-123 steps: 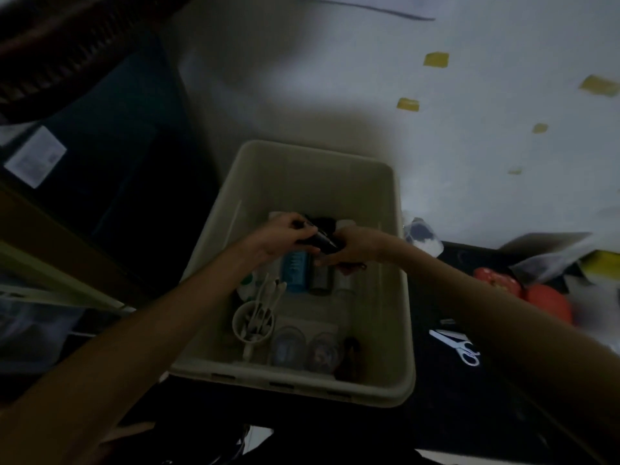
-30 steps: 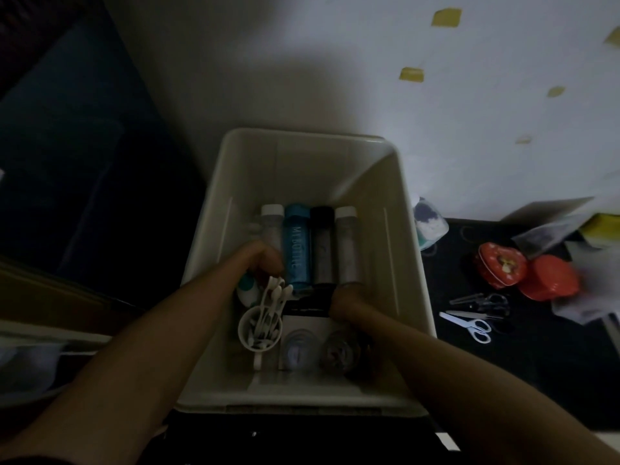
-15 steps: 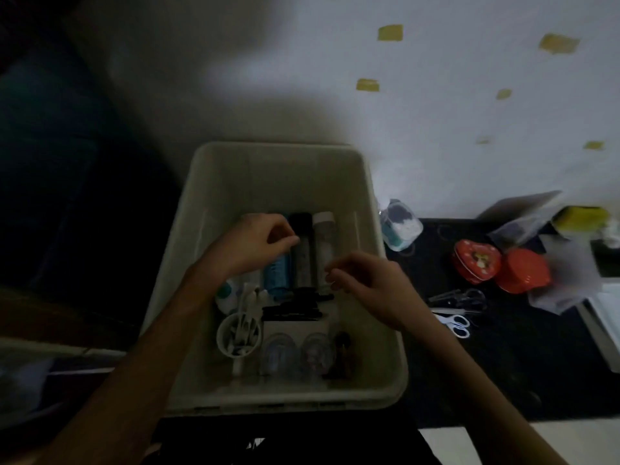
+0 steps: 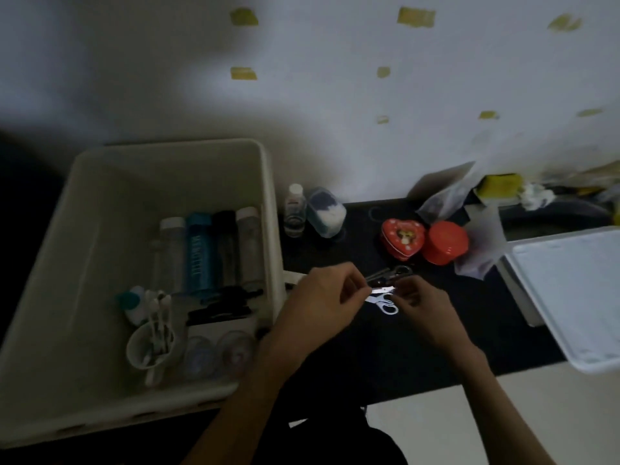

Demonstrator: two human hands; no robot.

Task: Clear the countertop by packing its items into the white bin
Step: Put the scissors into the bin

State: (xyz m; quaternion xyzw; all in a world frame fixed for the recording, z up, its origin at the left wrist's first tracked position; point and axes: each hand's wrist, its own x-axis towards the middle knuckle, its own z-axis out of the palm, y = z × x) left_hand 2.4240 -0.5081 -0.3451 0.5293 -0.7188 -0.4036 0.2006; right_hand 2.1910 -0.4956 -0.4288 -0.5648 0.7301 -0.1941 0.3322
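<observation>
scissors lay on the black countertop, right of the white bin. i saw my left hand and right hand pinching them. they looked light, stiff and sharp, so i judged the loops safest to hold.

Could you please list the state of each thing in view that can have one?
white bin: open, partly packed.
four bottles: capped, lying side by side in the bin.
small clear bottle: capped, upright on the countertop.
heart-shaped tin: lid on.
white-handled scissors: on the countertop, between both hands.
left hand: fingers curled at the scissors.
right hand: fingers curled at the scissors.
</observation>
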